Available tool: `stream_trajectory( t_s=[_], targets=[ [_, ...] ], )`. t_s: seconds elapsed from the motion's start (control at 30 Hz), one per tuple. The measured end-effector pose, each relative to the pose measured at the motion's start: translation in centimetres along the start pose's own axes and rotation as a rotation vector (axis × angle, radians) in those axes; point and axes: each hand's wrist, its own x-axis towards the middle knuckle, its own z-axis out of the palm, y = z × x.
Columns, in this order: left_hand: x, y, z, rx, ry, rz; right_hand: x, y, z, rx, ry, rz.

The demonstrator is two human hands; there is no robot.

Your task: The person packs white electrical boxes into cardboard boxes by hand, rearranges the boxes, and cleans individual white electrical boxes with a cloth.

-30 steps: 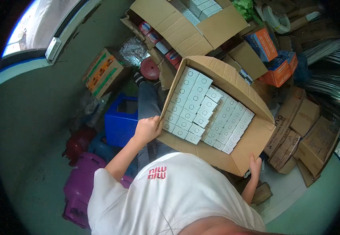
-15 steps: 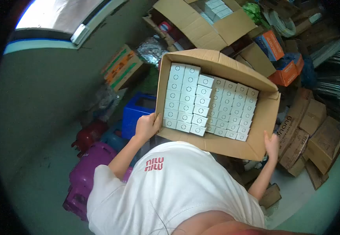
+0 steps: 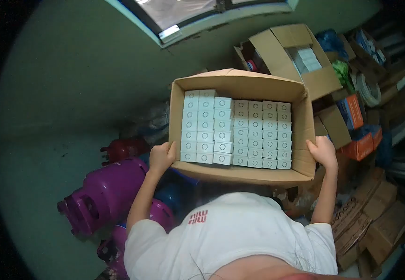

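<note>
An open cardboard box [image 3: 239, 175] is held up in front of my chest, one hand at each short side. Rows of small white boxes [image 3: 205, 125] with a round mark on top fill much of it; the left columns stand higher than the right ones. My left hand [image 3: 162, 157] is closed on the near left edge, thumb toward the inside. My right hand [image 3: 322, 150] grips the right wall, fingers wrapped over its rim. Undersides of both hands and the bottom of the cardboard box are hidden.
Purple gas cylinders [image 3: 104, 191] and a red cylinder [image 3: 125, 150] stand on the floor at left. Beyond the held box is another open carton [image 3: 321, 84] with white boxes inside. Orange boxes [image 3: 361, 148] and stacked brown cartons [image 3: 375, 214] crowd the right side. A window [image 3: 202, 18] is above.
My view has turned, and the held cardboard box now sits more level and further left in view. My right hand shows higher up its side. Both hands keep their hold.
</note>
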Motion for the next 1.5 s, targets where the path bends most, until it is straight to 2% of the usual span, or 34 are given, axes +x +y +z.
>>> stream_trajectory(
  t_s=[0.03,0.2,0.3,0.33,0.4,0.43,0.53,0.6,0.63,0.7,0.73,0.8,0.87,0.97,1.1,1.4,1.5],
  targets=[
    [-0.3,0.4,0.0,0.019,0.004,-0.004,-0.2,-0.1,-0.9,0.013,-0.080,0.040],
    [-2.6,0.9,-0.7,-0.021,0.020,-0.003,-1.0,-1.1,-1.8,-0.012,-0.030,-0.071],
    [-3.0,2.4,-0.7,0.025,-0.019,0.011,-2.1,0.7,-0.7,0.031,-0.073,0.034],
    [-2.4,0.6,-3.0,0.043,-0.048,0.007,-2.4,-1.8,-0.6,0.044,-0.108,0.070],
    [-3.8,1.4,-0.9,0.085,-0.002,-0.003,-1.6,1.2,1.4,-0.007,-0.005,0.007],
    [-4.2,2.2,-0.5,0.085,0.005,-0.001,-1.9,1.0,1.2,0.047,-0.111,0.090],
    [-5.6,3.7,0.4,0.108,0.008,0.008,-3.0,2.0,2.1,0.097,-0.122,0.173],
    [-3.1,2.1,-1.6,0.140,-0.070,-0.042,-0.9,-1.5,1.0,0.132,-0.165,0.239],
    [-5.8,1.6,-0.1,0.131,-0.117,-0.058,-2.6,-0.3,2.5,0.140,-0.181,0.270],
    [-9.5,1.7,2.3,0.055,-0.121,-0.123,-3.9,1.8,4.6,0.185,-0.134,0.294],
    [-7.7,1.5,0.7,0.099,-0.116,-0.143,-2.5,-0.2,4.6,0.219,-0.105,0.310],
    [-8.7,3.2,1.3,0.079,-0.081,-0.180,-2.3,0.5,4.7,0.196,-0.104,0.309],
    [-6.7,1.5,2.5,0.070,-0.145,-0.171,-1.4,0.3,5.9,0.203,-0.042,0.314],
    [-6.2,-0.4,3.5,0.052,-0.184,-0.180,-1.5,0.0,6.4,0.168,-0.111,0.308],
    [-6.5,-0.4,3.9,0.040,-0.183,-0.143,-4.0,1.1,8.0,0.196,-0.093,0.247],
    [-6.2,-1.9,5.7,0.037,-0.200,-0.124,-5.2,2.2,12.0,0.229,-0.081,0.312],
    [-5.3,-0.6,4.2,0.018,-0.245,-0.156,-4.0,2.1,11.3,0.186,-0.090,0.265]
  ],
)
